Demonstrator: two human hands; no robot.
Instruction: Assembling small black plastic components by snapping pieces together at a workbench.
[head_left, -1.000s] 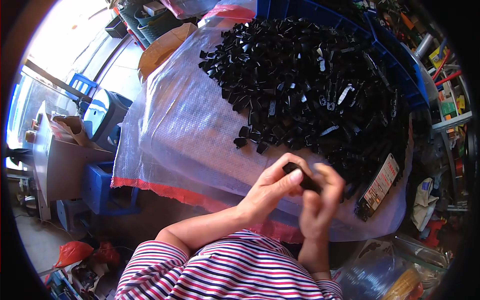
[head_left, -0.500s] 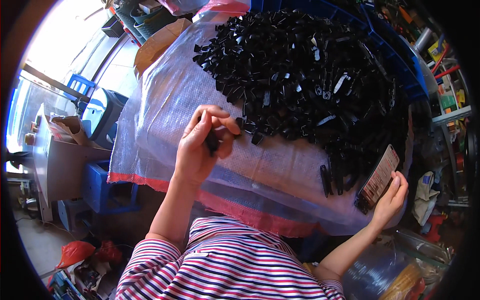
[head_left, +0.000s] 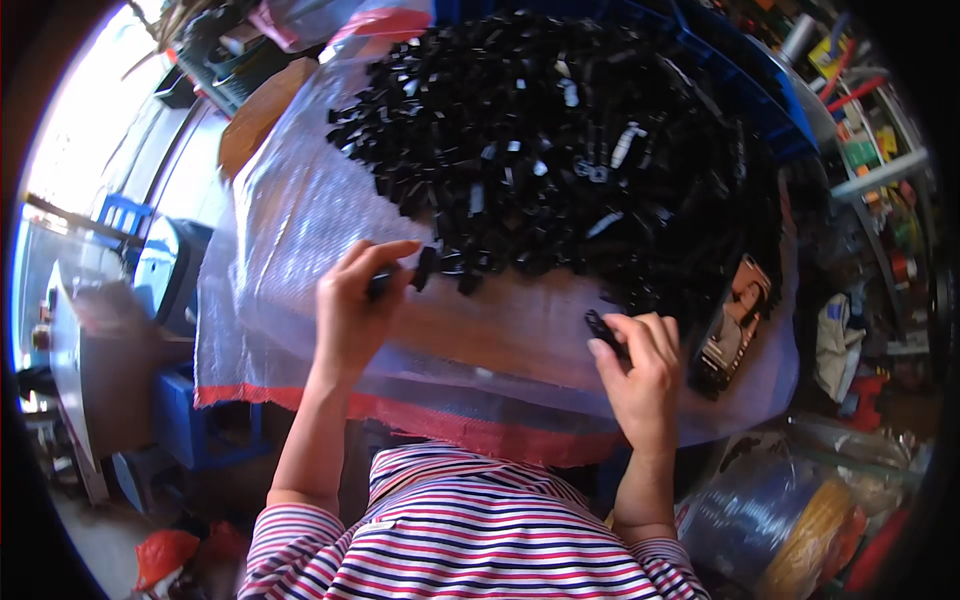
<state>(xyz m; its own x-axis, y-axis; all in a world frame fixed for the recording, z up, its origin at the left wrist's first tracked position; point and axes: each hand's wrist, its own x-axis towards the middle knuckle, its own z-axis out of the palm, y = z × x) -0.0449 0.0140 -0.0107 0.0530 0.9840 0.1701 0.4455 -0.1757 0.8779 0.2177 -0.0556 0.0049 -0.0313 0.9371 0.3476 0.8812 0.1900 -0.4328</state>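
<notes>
A large heap of small black plastic parts [head_left: 540, 160] lies on a white woven plastic sheet [head_left: 290, 240]. At the near left edge of the heap, my left hand [head_left: 352, 300] is closed on a black plastic part [head_left: 380, 284], mostly hidden in the fingers. Another small black part [head_left: 424, 268] shows right by its fingertips; whether it is held too, I cannot tell. My right hand [head_left: 645, 370] pinches a slim black plastic part [head_left: 598, 325] over the sheet at the heap's near side. To its right rests a phone [head_left: 735, 325] with its screen lit.
Blue crate walls [head_left: 775, 110] rise behind the heap. The sheet's red hem [head_left: 470, 435] runs close to my body. A blue stool [head_left: 205, 420] stands at the left, and a clear plastic bag [head_left: 750, 510] is at the lower right.
My right hand has left the phone, moved left and now holds a slim black part. The phone's screen shows a different picture. My left hand stays closed near the heap. The view has shifted somewhat.
</notes>
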